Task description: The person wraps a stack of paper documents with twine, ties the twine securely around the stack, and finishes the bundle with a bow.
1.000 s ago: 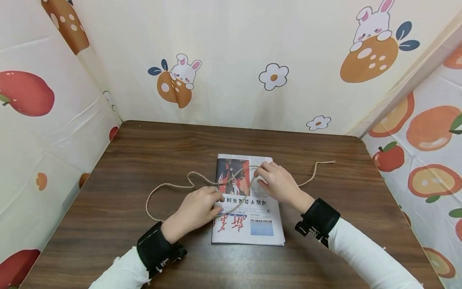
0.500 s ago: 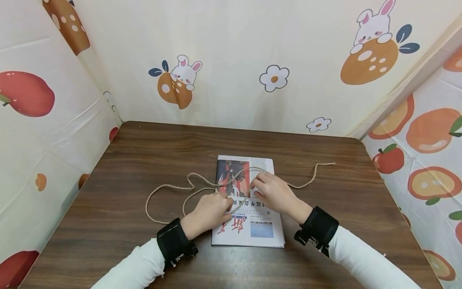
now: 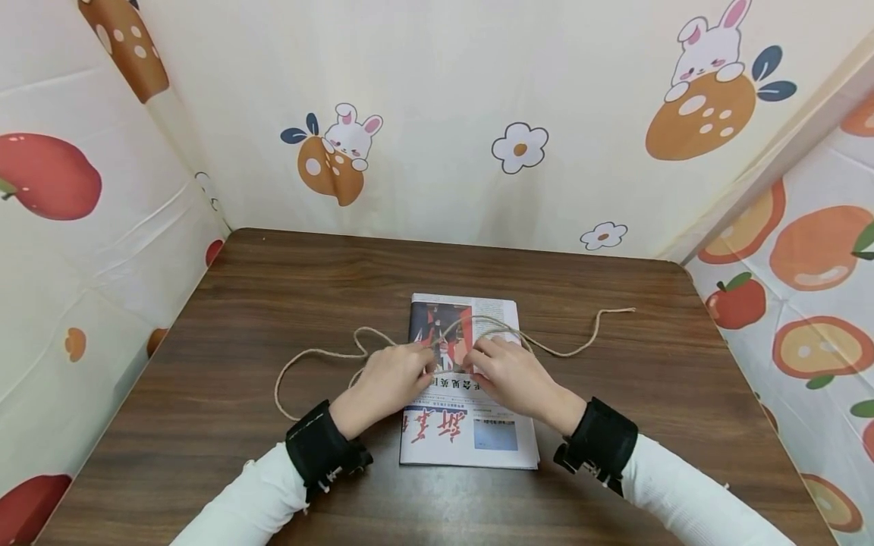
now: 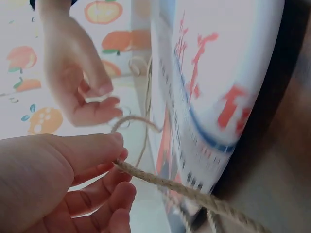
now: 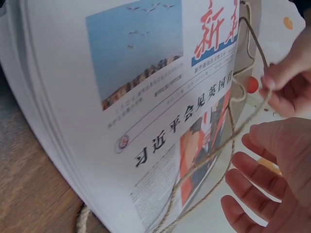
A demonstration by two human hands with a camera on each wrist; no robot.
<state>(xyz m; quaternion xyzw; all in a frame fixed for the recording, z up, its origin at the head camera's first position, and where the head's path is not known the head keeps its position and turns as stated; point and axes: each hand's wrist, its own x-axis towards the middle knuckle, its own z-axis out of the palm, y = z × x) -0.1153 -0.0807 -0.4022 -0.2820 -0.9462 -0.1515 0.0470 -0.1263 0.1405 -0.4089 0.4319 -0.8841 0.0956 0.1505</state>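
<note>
A folded newspaper stack (image 3: 437, 451) lies mid-table, its printing upside down in the head view. Across its upper half runs a length of beige twine (image 3: 321, 350), looped over the photo, with tails out to both sides. My left hand (image 3: 389, 379) is over the stack's left edge; the left wrist view shows its thumb and forefinger pinching the twine (image 4: 175, 187). Over the right part of the paper is my right hand (image 3: 515, 379). In the right wrist view its fingers (image 5: 255, 177) are loosely bent beside the twine, with nothing between them.
The brown wooden table (image 3: 307, 280) is bounded by a pale patterned curtain (image 3: 437, 98) behind and fruit-print sheets on both sides. One twine tail ends on the wood to the far right. Black bands with cameras (image 3: 601, 440) circle both wrists.
My left hand has moved right and away from me, bringing the twine with it. My right hand has come left and nearer to me, so the two hands are closer together.
</note>
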